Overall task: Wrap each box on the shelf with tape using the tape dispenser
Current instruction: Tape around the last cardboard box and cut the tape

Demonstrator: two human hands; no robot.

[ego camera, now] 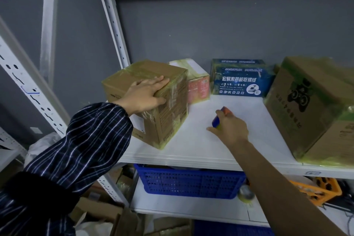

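A tape-wrapped cardboard box (pixel 168 113) stands at the left end of the white shelf (pixel 201 143), the left hand (pixel 147 94) lying flat on its top with straight fingers. Over the bare middle, the right hand (pixel 231 130) grips the tape dispenser (pixel 216 121). A blue box (pixel 241 80) sits against the grey wall (pixel 210 30), with a blue basket (pixel 191 182) one level below.

The tape dispenser (pixel 216 120) was largely covered by the right hand (pixel 231 130), only a blue and orange part being seen. The large box (pixel 302 113) at right was blurred and cut off by the frame edge; the pink box (pixel 198 86) was half hidden behind the taped box (pixel 172 105). The blue basket (pixel 191 184) was screened along its top by the shelf board (pixel 201 151), and at its right end by the forearm (pixel 268 174).
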